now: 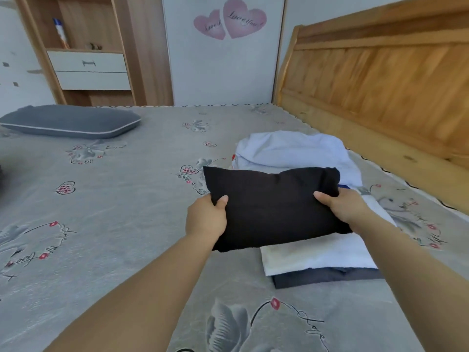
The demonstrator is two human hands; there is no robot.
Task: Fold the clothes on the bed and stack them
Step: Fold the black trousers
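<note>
Stacking step: left hand (206, 219) and right hand (342, 207) each grip an end of the folded black garment (274, 207), held over the white and dark pile (317, 255) on the bed (127, 199); next, likely lower squarely, release.

Grey pillow (71, 121) left of the wooden headboard (380, 72), heart stickers (229, 20) on the wall beside it, shelf unit (88, 49) beyond the pillow
</note>
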